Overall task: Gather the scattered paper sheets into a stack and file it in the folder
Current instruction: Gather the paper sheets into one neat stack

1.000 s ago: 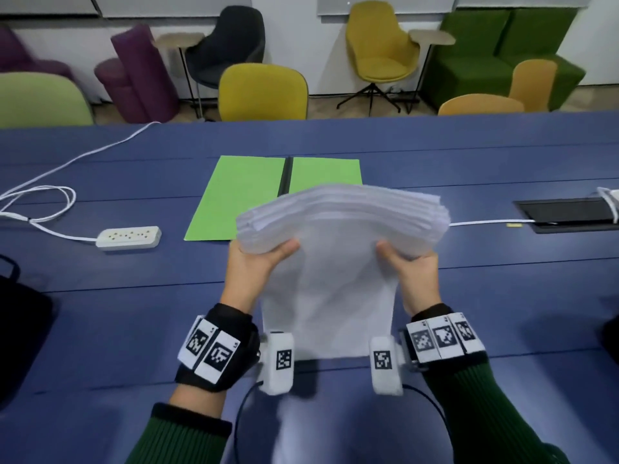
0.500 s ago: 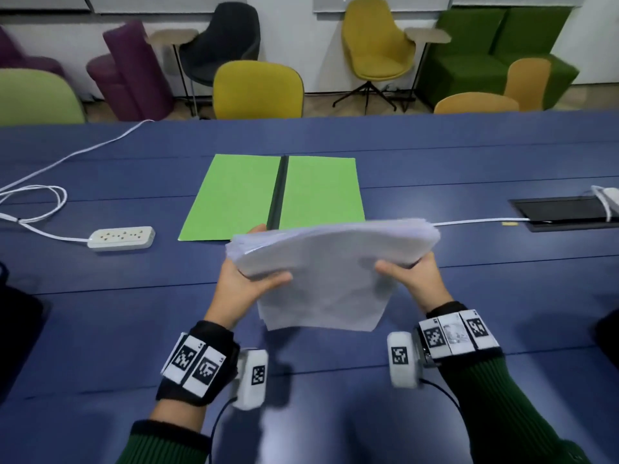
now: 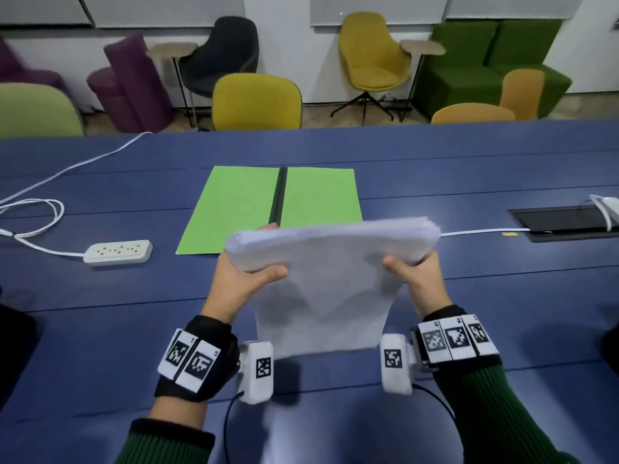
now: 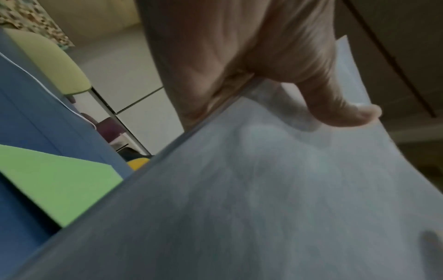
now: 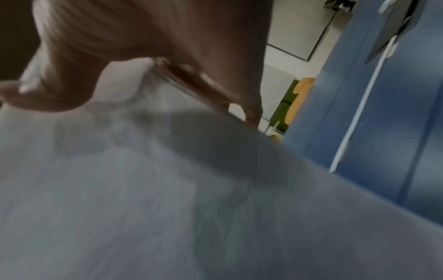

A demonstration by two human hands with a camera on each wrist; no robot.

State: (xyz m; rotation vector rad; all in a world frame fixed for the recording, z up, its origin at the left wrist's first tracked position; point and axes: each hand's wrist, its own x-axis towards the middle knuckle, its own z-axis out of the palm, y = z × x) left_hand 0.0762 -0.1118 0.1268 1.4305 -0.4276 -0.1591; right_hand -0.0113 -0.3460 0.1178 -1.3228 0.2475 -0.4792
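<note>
The folder [image 3: 271,209] is lying open on the table [image 3: 100,313], behind the paper stack [image 3: 328,279]; the power strip [image 3: 118,251] is sitting left.

A white plastic power strip [image 3: 118,251] is seen lying on the dark blue counter [image 3: 435,162] at the left, with a white cable [image 3: 33,214] looped behind it. A flat black tablet [image 3: 566,221] is set in the counter at the right, and a thin white cord [image 3: 482,232] is stretched toward it. Beyond the far edge, a mustard-yellow padded chair [image 3: 256,102], a black shell chair [image 3: 221,58], a yellow swivel chair [image 3: 373,58], purple upholstered seats [image 3: 134,82] and a green sofa [image 3: 485,68] are ranged along a white wall.
</note>
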